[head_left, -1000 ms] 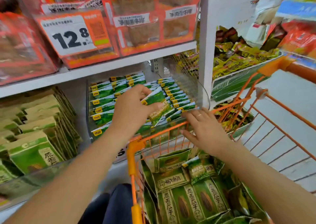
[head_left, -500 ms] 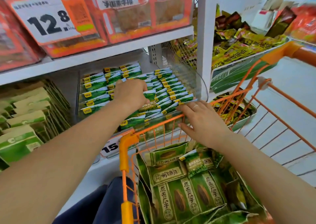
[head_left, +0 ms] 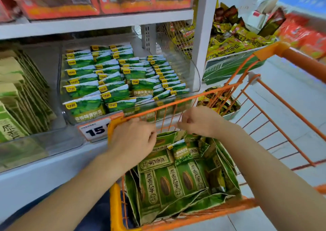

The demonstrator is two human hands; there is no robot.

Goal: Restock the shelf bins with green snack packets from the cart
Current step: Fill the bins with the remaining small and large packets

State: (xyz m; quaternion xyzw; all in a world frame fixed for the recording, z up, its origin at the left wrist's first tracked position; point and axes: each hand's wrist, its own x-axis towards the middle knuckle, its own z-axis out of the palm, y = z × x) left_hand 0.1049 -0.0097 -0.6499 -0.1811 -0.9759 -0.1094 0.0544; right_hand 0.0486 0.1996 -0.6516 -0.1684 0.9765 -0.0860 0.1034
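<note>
While my left hand point(head_left: 134, 139) and right hand point(head_left: 199, 121) hover loosely curled, holding nothing, green snack packets point(head_left: 169, 179) fill the orange wire cart point(head_left: 275, 124); more fill the clear plastic shelf bin point(head_left: 183, 66).

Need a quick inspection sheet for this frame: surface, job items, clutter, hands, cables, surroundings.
Surface: white shelf with clear bins; price tag on its front edge.
Job's things: clear shelf bin packed with rows of small green packets; orange cart holds large green seed bags and one small green packet on top.
Clutter: loose yellow packets heaped in the bin beyond the shelf post.
Grippers: left hand and right hand both over the cart's front rim, fingers curled; no packet plainly gripped.
Cables: nothing seen.
Surroundings: orange boxes on the shelf above; tan-green bags in the bin to the left; tiled floor.
</note>
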